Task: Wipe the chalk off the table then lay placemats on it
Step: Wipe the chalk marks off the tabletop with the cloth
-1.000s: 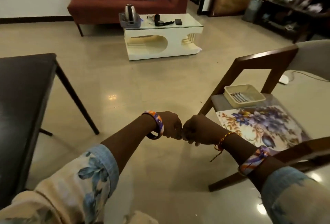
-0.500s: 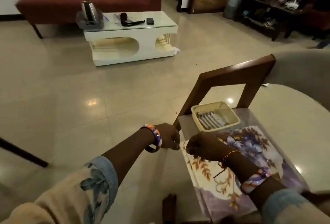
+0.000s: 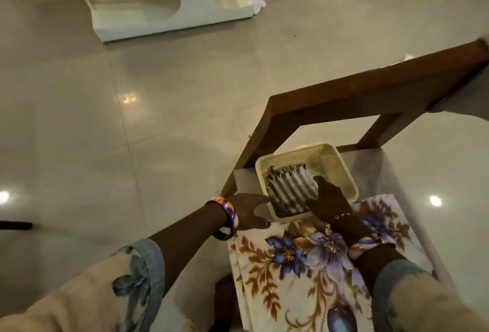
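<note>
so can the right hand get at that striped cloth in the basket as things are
Probably yes. The right hand is already inside the cream basket, its fingers lying on the striped cloth, with nothing over the cloth. The left hand is at the basket's near left rim.

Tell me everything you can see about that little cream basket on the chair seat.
The cream basket is a shallow, squarish plastic tray with perforated mesh walls and a smooth rolled rim. It sits flat on the chair seat, at the floral placemat's far edge. Inside lies a grey-and-white striped cloth. The right hand reaches into it onto the cloth; the left hand is at its near-left rim, thumb apparently touching.
</note>
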